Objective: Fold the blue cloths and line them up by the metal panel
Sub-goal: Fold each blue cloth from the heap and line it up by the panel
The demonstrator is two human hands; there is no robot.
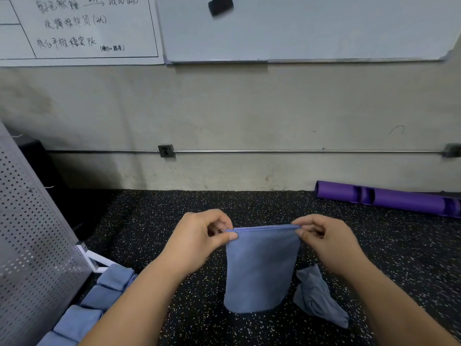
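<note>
Blue cloth held up at centre, with layered edges visible along the top, which is stretched level between both hands. Clock directions are taken from this cloth.

- Left hand: top corner at 9 o'clock is pinched, thumb and forefinger closed on the hem.
- Right hand: corner at 3 o'clock is pinched in the same way.
- The cloth is hung straight down over the speckled floor. Whether its lower edge touches cannot be told.
- Crumpled cloth is seen lying on the floor at 4 o'clock, just beside the held one.
- Folded cloths are laid in a row of four at 8 o'clock, along the foot of the perforated metal panel. The row is partly covered by the left forearm.
- Purple roller is noted at 2 o'clock, against the wall.
- Whiteboard is mounted at 12 o'clock, with a black eraser stuck on it.
</note>
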